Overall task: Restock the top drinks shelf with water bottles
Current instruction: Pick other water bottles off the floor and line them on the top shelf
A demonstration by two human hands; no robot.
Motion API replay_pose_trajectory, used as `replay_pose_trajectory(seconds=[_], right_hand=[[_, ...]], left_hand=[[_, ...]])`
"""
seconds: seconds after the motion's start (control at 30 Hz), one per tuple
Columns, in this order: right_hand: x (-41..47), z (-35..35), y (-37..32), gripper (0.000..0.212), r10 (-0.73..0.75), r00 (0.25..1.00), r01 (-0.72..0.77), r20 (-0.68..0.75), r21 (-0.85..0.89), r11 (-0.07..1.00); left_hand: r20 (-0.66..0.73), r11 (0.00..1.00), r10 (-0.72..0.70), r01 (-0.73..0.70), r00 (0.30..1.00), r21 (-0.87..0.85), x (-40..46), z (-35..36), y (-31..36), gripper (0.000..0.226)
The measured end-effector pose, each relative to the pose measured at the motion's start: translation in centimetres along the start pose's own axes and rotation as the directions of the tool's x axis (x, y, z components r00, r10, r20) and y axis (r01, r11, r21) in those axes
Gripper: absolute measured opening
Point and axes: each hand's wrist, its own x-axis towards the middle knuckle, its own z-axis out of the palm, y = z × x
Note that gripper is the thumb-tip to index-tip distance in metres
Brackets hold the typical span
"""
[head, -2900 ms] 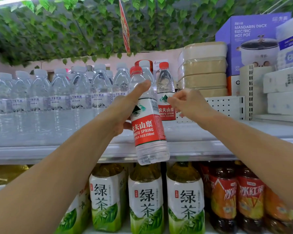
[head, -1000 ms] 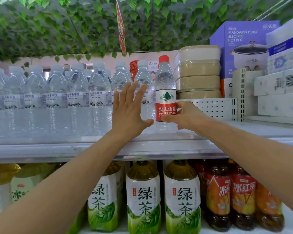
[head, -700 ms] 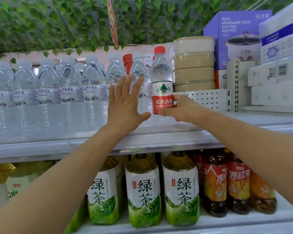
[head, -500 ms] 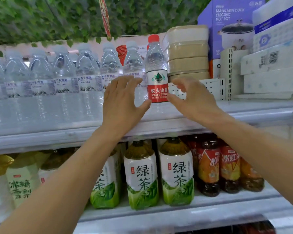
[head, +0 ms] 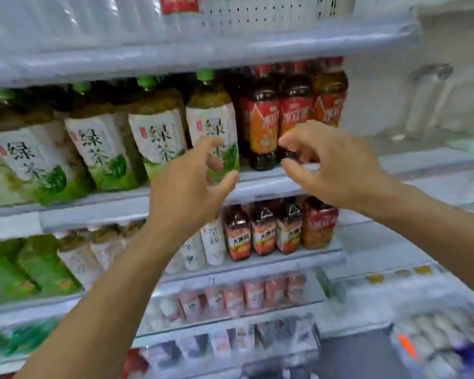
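Both hands empty, fingers curled: L [head: 188, 184], R [head: 331, 168]

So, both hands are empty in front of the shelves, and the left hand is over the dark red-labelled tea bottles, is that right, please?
Not quite. In the head view both hands are empty, but the left hand is in front of the green tea bottles; it is the right hand that is in front of the dark red-labelled tea bottles.

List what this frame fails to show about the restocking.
- Top shelf: cut off by the upper edge; only the red label of one water bottle shows, so its fill is unknown.
- Lowest shelves: motion blur, products unreadable.
- Left hand and right hand: both empty; no bottle supply in view.
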Motion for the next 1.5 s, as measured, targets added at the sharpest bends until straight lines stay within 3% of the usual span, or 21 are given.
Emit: replay_pose_trajectory(seconds=[0.1,0.2,0.37,0.43,0.6,0.7,0.8,0.83,0.9,1.0,1.1,1.2,1.27,1.37,1.5], right_hand=[[-5.9,2.4,2.9,0.022,0.102,0.981,-0.108,0.166,0.026,0.994],[-12.2,6.0,5.3,0.015,0.202,0.915,-0.231,0.348,0.044,0.972],[-23.2,13.7,8.6,0.013,0.381,0.648,-0.476,0.66,-0.039,0.879],[-28.0,17.1,10.2,0.006,0.442,0.502,-0.577,0.744,-0.093,0.811],[-41.9,26.6,13.4,0.012,0.526,0.171,-0.74,0.833,-0.244,0.627],[-50.5,32.4,15.1,0.023,0.576,0.029,-0.778,0.817,-0.343,0.526],[-58.5,38.5,16.4,0.021,0.595,-0.082,-0.836,0.799,-0.38,0.395],[-61.1,40.6,16.8,0.029,0.601,-0.108,-0.849,0.792,-0.388,0.36],[-65.8,45.1,17.8,0.049,0.598,-0.117,-0.875,0.793,-0.367,0.316],[-71.5,51.6,18.9,0.071,0.617,-0.133,-0.903,0.776,-0.351,0.246],[-75.2,57.6,19.7,0.082,0.7,-0.089,-0.949,0.709,-0.274,0.156],[-77.9,62.8,20.1,0.073,0.81,0.053,-0.997,0.583,-0.014,0.075],[-78.7,65.1,20.1,0.067,0.865,0.091,-0.992,0.493,0.12,0.036],[-78.7,66.6,19.9,0.064,0.913,0.071,-0.98,0.401,0.197,-0.011],[-78.5,65.0,20.1,0.053,0.929,0.057,-0.986,0.366,0.168,-0.006]], left_hand=[[0.249,0.984,-0.135,0.159,0.959,-0.076,-5.3,5.7,-0.3,0.047],[0.464,0.949,-0.229,0.303,0.855,-0.09,-11.6,11.3,-1.1,0.04],[0.732,0.838,-0.355,0.545,0.582,-0.028,-22.0,19.5,-4.4,0.025],[0.787,0.803,-0.383,0.596,0.484,0.025,-25.9,23.0,-6.0,0.021],[0.873,0.651,-0.431,0.749,0.227,0.127,-36.8,33.9,-9.2,0.022],[0.885,0.557,-0.451,0.811,0.112,0.181,-43.8,40.9,-10.9,0.022],[0.869,0.486,-0.493,0.844,0.05,0.227,-50.4,48.2,-13.3,0.028],[0.861,0.468,-0.508,0.85,0.033,0.243,-52.3,50.5,-14.2,0.029],[0.851,0.447,-0.525,0.856,0.015,0.261,-56.0,55.3,-16.5,0.037],[0.844,0.441,-0.537,0.852,-0.001,0.281,-60.3,61.2,-19.9,0.069],[0.849,0.436,-0.521,0.881,0.081,0.184,-63.3,66.1,-22.7,0.089],[0.875,0.441,-0.448,0.897,0.18,0.041,-65.0,70.2,-24.6,0.097],[0.872,0.458,-0.424,0.889,0.243,-0.025,-65.3,72.4,-25.2,0.098],[0.829,0.495,-0.455,0.866,0.324,-0.067,-65.3,74.5,-25.4,0.08],[0.817,0.514,-0.49,0.858,0.306,-0.013,-64.3,73.7,-25.1,0.058]])
